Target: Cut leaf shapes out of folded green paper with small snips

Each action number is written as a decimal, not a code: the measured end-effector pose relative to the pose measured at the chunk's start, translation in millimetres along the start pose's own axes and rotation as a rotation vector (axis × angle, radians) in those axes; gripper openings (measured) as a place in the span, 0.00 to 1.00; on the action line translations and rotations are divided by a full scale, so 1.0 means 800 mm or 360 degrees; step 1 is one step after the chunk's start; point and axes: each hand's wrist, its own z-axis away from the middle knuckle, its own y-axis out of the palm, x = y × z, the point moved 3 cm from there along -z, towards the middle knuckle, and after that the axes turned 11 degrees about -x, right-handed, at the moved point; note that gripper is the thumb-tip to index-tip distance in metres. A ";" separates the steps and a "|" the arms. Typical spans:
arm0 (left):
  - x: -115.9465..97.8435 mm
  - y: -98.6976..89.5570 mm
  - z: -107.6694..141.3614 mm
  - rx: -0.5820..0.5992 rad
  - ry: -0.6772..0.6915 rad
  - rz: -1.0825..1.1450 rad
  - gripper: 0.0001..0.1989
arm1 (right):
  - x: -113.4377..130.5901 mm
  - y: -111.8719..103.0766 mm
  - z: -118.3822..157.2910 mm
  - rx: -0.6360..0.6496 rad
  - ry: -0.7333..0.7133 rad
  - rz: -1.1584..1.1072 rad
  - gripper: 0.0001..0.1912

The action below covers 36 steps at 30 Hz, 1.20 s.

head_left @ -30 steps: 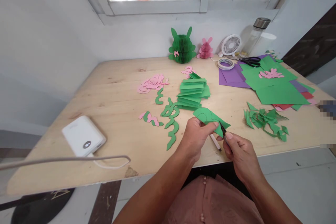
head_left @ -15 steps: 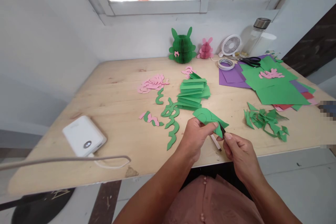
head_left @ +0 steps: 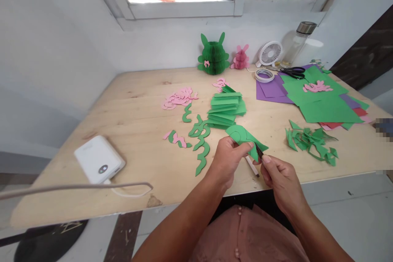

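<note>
My left hand [head_left: 229, 157] pinches a piece of green paper [head_left: 238, 134] with curved outlines drawn on it, thumb on top. Closed round a small pair of dark scissors [head_left: 260, 152], my right hand [head_left: 281, 176] holds the blades in the paper's lower right part; the handles are hidden by the fingers. Beneath the hands lies a slim white pen-like stick [head_left: 252, 166] with a dark end. Just beyond the paper is a stack of folded green strips [head_left: 225, 108]. Wavy green cut-outs [head_left: 202, 159] lie left of my left hand, and green scraps [head_left: 313, 141] lie to the right.
Pink cut-outs [head_left: 179, 98] and a white power bank [head_left: 100, 159] with a cable lie on the left. Along the wall stand a green paper figure [head_left: 213, 57], a pink one [head_left: 240, 58], a fan [head_left: 270, 53] and a bottle [head_left: 296, 47]. Black-handled scissors [head_left: 293, 72] rest near coloured sheets [head_left: 331, 108].
The scissors and the paper's lower flap have shifted slightly against each other at the cut. Both hands stay in nearly the same place.
</note>
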 end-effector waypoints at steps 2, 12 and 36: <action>-0.002 0.000 0.001 -0.0004 0.0011 -0.0017 0.06 | 0.000 0.000 -0.001 0.0003 0.0000 -0.0001 0.23; -0.014 0.003 0.003 0.0063 0.0088 -0.0032 0.05 | 0.006 0.002 -0.001 0.0028 -0.0061 0.0040 0.24; -0.018 0.002 0.002 0.0140 0.0039 -0.0054 0.02 | 0.003 0.002 0.000 0.0028 -0.0008 0.0027 0.23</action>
